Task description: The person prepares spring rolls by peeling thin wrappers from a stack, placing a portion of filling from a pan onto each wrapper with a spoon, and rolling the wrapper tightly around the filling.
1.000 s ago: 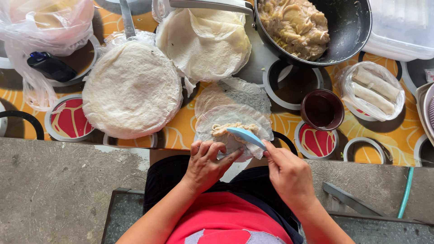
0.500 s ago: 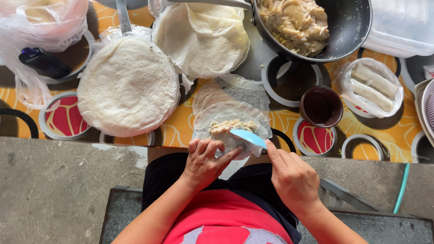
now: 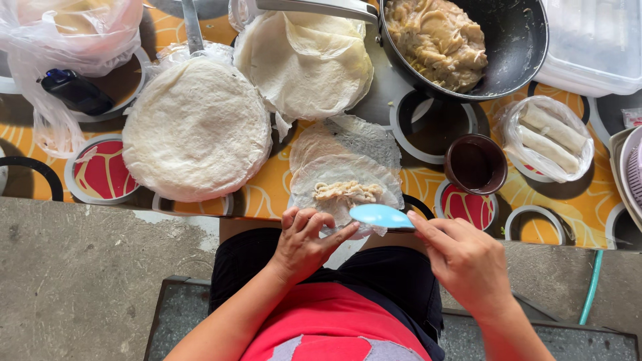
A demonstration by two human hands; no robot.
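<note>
Over the wrapper, spoon lower now

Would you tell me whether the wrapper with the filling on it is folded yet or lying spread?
Spread. The wrapper lies flat, its filling uncovered; the left hand touches its near edge.

A table under an orange patterned cloth carries a thin wrapper just beyond the fingers, with a dark cup past the right fingertips.
</note>
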